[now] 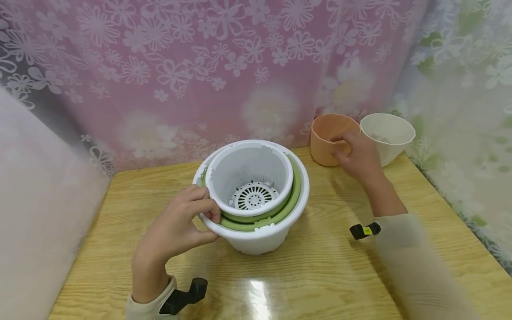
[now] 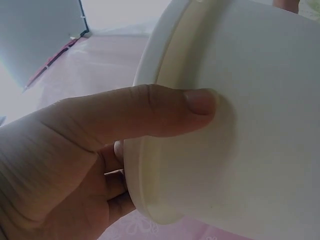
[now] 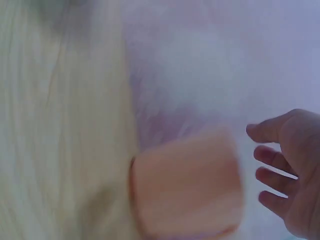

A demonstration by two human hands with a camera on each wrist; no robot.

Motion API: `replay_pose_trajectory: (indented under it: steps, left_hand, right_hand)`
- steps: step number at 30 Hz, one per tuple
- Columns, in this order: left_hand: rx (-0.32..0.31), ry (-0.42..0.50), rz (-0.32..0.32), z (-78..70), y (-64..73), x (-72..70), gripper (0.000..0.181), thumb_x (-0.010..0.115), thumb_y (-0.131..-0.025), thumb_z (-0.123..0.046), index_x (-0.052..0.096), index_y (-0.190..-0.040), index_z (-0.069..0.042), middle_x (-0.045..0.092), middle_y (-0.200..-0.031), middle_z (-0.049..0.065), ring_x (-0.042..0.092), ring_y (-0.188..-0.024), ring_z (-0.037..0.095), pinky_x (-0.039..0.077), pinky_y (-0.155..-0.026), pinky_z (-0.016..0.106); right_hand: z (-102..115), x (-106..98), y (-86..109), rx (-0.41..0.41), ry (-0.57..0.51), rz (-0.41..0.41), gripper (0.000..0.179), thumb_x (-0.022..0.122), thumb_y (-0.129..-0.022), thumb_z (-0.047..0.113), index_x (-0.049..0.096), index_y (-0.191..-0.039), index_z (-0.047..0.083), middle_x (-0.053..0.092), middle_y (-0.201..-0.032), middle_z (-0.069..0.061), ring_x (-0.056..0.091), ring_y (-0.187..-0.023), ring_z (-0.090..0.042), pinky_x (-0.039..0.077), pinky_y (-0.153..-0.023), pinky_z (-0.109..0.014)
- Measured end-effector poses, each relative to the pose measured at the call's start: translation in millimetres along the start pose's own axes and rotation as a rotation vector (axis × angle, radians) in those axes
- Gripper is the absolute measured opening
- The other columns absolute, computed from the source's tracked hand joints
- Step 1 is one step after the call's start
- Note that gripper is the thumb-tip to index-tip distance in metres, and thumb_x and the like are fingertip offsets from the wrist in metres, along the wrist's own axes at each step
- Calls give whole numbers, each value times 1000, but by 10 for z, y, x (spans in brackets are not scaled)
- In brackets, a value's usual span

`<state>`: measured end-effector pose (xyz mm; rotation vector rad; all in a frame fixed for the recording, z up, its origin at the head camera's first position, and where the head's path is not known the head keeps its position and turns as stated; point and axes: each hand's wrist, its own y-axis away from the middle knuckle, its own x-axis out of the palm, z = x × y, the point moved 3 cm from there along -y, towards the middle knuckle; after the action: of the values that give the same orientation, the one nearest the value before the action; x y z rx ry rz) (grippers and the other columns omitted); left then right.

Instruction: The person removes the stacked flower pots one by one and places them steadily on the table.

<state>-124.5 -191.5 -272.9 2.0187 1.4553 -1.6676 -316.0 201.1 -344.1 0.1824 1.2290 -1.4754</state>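
Observation:
A large white flower pot stands on the table with green pots and a smaller white pot nested inside. My left hand grips its rim at the left. In the left wrist view the thumb lies along the outer wall, the other fingers curled over the rim. At the back right, my right hand hovers by an orange pot, overlapping it in the head view. The right wrist view shows its fingers spread in air, beside the blurred orange pot, holding nothing.
A cream pot stands right of the orange one, partly behind my right hand. Pink floral cloth hangs along the table's back edge, and pale cloth walls border both sides. The wooden table reflects light in front.

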Motion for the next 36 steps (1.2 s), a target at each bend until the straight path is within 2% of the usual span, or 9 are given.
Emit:
replay_pose_trajectory:
  steps: [2, 5, 8, 10, 15, 20, 27, 31, 36]
  left_hand:
    - [-5, -5, 1, 1, 2, 1, 33, 84, -64, -10, 57, -75, -26, 47, -80, -15, 44, -84, 5, 38, -75, 24]
    - [-12, -11, 5, 10, 8, 3, 34, 84, -64, -10, 57, -75, -27, 46, -80, -15, 43, -84, 5, 38, -75, 24]
    - [-18, -14, 10, 16, 13, 4, 34, 85, -65, -11, 57, -76, -27, 46, -80, -16, 43, -85, 5, 38, -76, 25]
    - [-19, -12, 12, 20, 17, 5, 34, 85, -65, -12, 57, -76, -27, 46, -80, -16, 43, -84, 5, 38, -76, 25]
    - [-14, -1, 13, 24, 28, 1, 33, 85, -66, -12, 57, -76, -26, 47, -81, -16, 43, -84, 5, 38, -76, 25]
    - [-11, 3, 11, 22, 32, -2, 34, 86, -65, -11, 57, -76, -26, 47, -81, -16, 43, -84, 5, 37, -76, 25]
    - [-10, -18, 11, 21, 31, -5, 34, 86, -66, -13, 57, -75, -27, 46, -80, -17, 43, -83, 4, 37, -76, 24]
    - [-5, -28, 18, 18, 15, -8, 34, 85, -66, -12, 56, -75, -28, 46, -80, -18, 42, -82, 4, 36, -74, 24]
    - [-6, -24, 15, 6, 2, 4, 35, 84, -66, -10, 56, -76, -29, 48, -80, -17, 43, -82, 6, 37, -74, 25]
  right_hand:
    - [229, -46, 26, -56, -74, -24, 27, 77, -86, 15, 71, -111, 8, 71, -112, -12, 61, -108, -34, 42, -100, -52]
    - [621, -154, 60, -184, -224, -42, 28, 80, -82, 9, 72, -108, 8, 72, -109, -8, 62, -113, -27, 39, -108, -42]
    - [986, -279, 108, -317, -365, -16, 35, 82, -76, 2, 73, -109, 9, 72, -110, -4, 62, -111, -21, 43, -102, -31]
    - [1197, -348, 152, -396, -434, 21, 40, 84, -72, 0, 73, -110, 9, 71, -111, -5, 62, -112, -19, 43, -102, -28]
    - [1578, -445, 281, -517, -497, 112, 45, 87, -69, 3, 72, -111, 9, 69, -116, -7, 61, -114, -20, 44, -102, -25]
    - [1818, -451, 390, -605, -479, 174, 42, 86, -76, 13, 72, -115, 10, 66, -121, -8, 59, -117, -23, 42, -105, -27]
    - [1958, -358, 489, -714, -275, 202, 37, 78, -85, 24, 71, -121, 17, 66, -126, -2, 57, -124, -24, 39, -111, -39]
    - [1976, -335, 508, -703, -223, 206, 35, 77, -87, 24, 71, -121, 19, 68, -124, 1, 57, -123, -22, 39, -111, -41]
    - [1971, -323, 528, -675, -232, 202, 28, 77, -86, 19, 74, -114, 19, 71, -112, 6, 59, -117, -19, 41, -109, -39]
